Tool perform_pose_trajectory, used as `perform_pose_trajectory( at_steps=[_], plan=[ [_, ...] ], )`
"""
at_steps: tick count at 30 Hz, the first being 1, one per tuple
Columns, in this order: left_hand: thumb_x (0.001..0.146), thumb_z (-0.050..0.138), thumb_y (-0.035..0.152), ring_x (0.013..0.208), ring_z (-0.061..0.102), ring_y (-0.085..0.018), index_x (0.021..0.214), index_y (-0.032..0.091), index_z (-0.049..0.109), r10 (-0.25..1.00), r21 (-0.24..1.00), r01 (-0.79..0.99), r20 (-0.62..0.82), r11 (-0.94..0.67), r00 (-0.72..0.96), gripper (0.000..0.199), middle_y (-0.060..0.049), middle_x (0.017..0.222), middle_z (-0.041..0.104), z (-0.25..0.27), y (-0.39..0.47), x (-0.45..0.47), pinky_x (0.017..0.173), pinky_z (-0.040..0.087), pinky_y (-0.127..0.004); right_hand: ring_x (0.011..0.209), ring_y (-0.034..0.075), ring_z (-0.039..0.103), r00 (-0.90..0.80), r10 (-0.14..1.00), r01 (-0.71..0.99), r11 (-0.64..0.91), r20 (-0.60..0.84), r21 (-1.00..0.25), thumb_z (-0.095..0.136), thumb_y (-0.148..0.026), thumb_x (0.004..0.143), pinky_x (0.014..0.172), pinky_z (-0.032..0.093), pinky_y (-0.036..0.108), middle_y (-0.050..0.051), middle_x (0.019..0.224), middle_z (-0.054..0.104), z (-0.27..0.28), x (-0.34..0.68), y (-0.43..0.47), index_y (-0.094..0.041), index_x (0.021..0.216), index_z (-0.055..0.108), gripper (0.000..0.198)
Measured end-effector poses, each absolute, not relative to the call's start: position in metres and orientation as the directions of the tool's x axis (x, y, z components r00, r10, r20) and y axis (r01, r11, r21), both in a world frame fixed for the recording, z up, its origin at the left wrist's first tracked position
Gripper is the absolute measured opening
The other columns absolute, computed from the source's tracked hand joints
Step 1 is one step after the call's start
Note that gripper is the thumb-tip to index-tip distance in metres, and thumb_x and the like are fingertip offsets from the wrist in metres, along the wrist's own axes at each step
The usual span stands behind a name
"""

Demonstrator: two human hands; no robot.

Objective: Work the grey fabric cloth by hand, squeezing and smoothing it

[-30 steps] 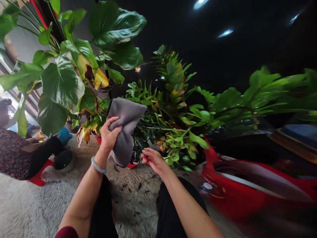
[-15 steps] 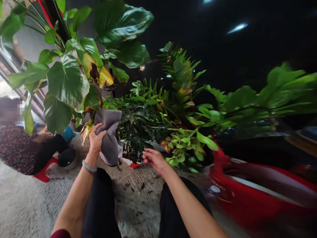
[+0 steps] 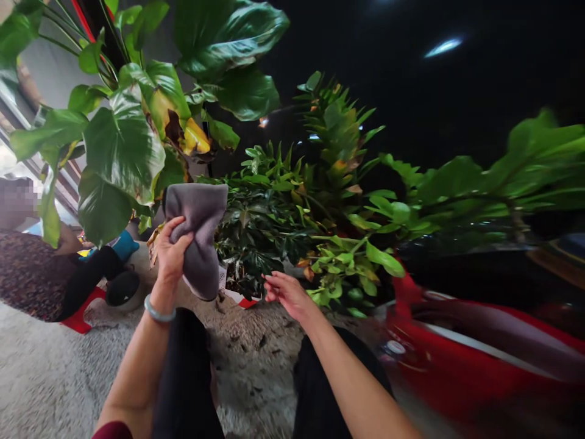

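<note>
My left hand [image 3: 171,253] grips a grey cloth [image 3: 198,235], raised in front of the big-leaved plant [image 3: 123,143]; a pale bangle sits on that wrist. My right hand [image 3: 286,292] hovers empty with loosely curled, parted fingers just below the dark bushy plant [image 3: 260,228], near its pot. A plant with small bright green leaves [image 3: 351,268] stands right of that hand. My black-clad knees show at the bottom of the view.
Another person sits at the left on a red mat [image 3: 77,317], beside a dark round bowl [image 3: 121,289]. A red vehicle body [image 3: 457,372] fills the lower right. The ground is rough grey stone [image 3: 46,378] strewn with leaf debris.
My left hand with the cloth shifted left from the bushy plant toward the big leaves, then rose slightly. My right hand stayed nearly still.
</note>
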State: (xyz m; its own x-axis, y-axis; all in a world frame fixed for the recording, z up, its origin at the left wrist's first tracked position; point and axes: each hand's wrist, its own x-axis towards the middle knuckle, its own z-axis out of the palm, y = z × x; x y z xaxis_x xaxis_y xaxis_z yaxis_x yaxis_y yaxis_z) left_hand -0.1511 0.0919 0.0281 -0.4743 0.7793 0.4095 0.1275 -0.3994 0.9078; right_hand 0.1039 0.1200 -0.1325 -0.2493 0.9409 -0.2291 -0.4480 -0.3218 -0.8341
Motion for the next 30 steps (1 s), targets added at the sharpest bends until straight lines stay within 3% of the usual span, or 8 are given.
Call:
perform_pose_trajectory(
  at_steps=[4, 8, 10, 16, 18, 21, 25, 30],
  plan=[
    [0.052, 0.077, 0.019, 0.081, 0.063, -0.017, 0.090, 0.018, 0.075, 0.906, 0.978, 0.124, 0.202, -0.167, -0.372, 0.037, -0.002, 0.090, 0.071, -0.018, 0.093, -0.131, 0.073, 0.050, -0.025, 0.039, 0.010, 0.052, -0.189, 0.945, -0.448, -0.325, -0.267, -0.833, 0.077, -0.030, 0.070, 0.042, 0.046, 0.024, -0.003, 0.056, 0.062, -0.130, 0.103, 0.119, -0.018, 0.077, 0.064, 0.019],
    [0.051, 0.083, 0.023, 0.063, 0.060, -0.015, 0.093, 0.017, 0.072, 0.977, 0.996, -0.042, -0.086, 0.080, -0.194, 0.044, 0.000, 0.077, 0.068, -0.039, 0.048, -0.131, 0.061, 0.049, -0.025, 0.038, 0.010, 0.051, -0.143, 0.942, -0.414, -0.337, -0.305, -0.846, 0.074, -0.032, 0.074, 0.040, 0.045, 0.023, -0.001, 0.054, 0.062, -0.130, 0.109, 0.120, -0.017, 0.070, 0.064, 0.018],
    [0.052, 0.086, 0.026, 0.061, 0.059, -0.014, 0.097, 0.019, 0.071, 0.988, 0.995, -0.096, -0.048, 0.035, -0.146, 0.048, 0.001, 0.077, 0.067, -0.019, 0.037, -0.131, 0.059, 0.048, -0.024, 0.038, 0.010, 0.052, -0.153, 0.945, -0.406, -0.328, -0.291, -0.853, 0.076, -0.034, 0.072, 0.040, 0.046, 0.023, 0.000, 0.055, 0.063, -0.129, 0.112, 0.120, -0.017, 0.067, 0.064, 0.022],
    [0.061, 0.080, 0.024, 0.078, 0.061, -0.014, 0.102, 0.021, 0.075, 0.932, 0.939, 0.011, 0.343, -0.344, -0.118, 0.042, -0.001, 0.097, 0.069, 0.038, 0.096, -0.080, 0.070, 0.049, -0.022, 0.039, 0.010, 0.051, -0.189, 0.952, -0.417, -0.299, -0.240, -0.859, 0.077, -0.037, 0.069, 0.043, 0.046, 0.023, 0.000, 0.056, 0.063, -0.123, 0.106, 0.117, -0.017, 0.067, 0.066, 0.024],
    [0.059, 0.075, 0.017, 0.080, 0.061, -0.015, 0.097, 0.020, 0.076, 0.944, 0.942, 0.084, 0.329, -0.325, -0.038, 0.038, -0.002, 0.097, 0.070, 0.024, 0.116, -0.062, 0.073, 0.049, -0.023, 0.039, 0.010, 0.051, -0.176, 0.937, -0.364, -0.347, -0.303, -0.864, 0.073, -0.033, 0.072, 0.042, 0.045, 0.023, 0.000, 0.056, 0.063, -0.124, 0.104, 0.116, -0.017, 0.065, 0.063, 0.020],
    [0.056, 0.073, 0.012, 0.072, 0.058, -0.013, 0.093, 0.018, 0.076, 0.987, 0.969, 0.188, 0.146, -0.157, 0.073, 0.037, -0.001, 0.090, 0.069, -0.006, 0.109, -0.059, 0.068, 0.047, -0.025, 0.036, 0.011, 0.051, -0.118, 0.900, -0.286, -0.435, -0.419, -0.854, 0.068, -0.026, 0.073, 0.039, 0.043, 0.024, 0.001, 0.053, 0.062, -0.129, 0.105, 0.117, -0.019, 0.061, 0.058, 0.016],
    [0.055, 0.083, 0.021, 0.066, 0.058, -0.014, 0.097, 0.018, 0.074, 0.966, 0.998, 0.041, -0.059, 0.050, 0.250, 0.042, -0.001, 0.083, 0.067, 0.003, 0.071, -0.089, 0.063, 0.047, -0.025, 0.036, 0.012, 0.050, -0.092, 0.900, -0.277, -0.435, -0.426, -0.857, 0.069, -0.023, 0.072, 0.038, 0.043, 0.023, -0.001, 0.045, 0.056, -0.133, 0.111, 0.118, -0.019, 0.060, 0.057, 0.017],
    [0.055, 0.086, 0.029, 0.069, 0.059, -0.014, 0.105, 0.022, 0.072, 0.979, 0.970, -0.143, 0.201, -0.196, 0.023, 0.052, 0.000, 0.088, 0.067, 0.049, 0.089, -0.093, 0.063, 0.048, -0.024, 0.042, 0.010, 0.053, -0.172, 0.942, -0.365, -0.334, -0.289, -0.869, 0.075, -0.030, 0.071, 0.042, 0.046, 0.022, 0.001, 0.060, 0.066, -0.125, 0.114, 0.114, -0.017, 0.075, 0.067, 0.015]
  ],
)
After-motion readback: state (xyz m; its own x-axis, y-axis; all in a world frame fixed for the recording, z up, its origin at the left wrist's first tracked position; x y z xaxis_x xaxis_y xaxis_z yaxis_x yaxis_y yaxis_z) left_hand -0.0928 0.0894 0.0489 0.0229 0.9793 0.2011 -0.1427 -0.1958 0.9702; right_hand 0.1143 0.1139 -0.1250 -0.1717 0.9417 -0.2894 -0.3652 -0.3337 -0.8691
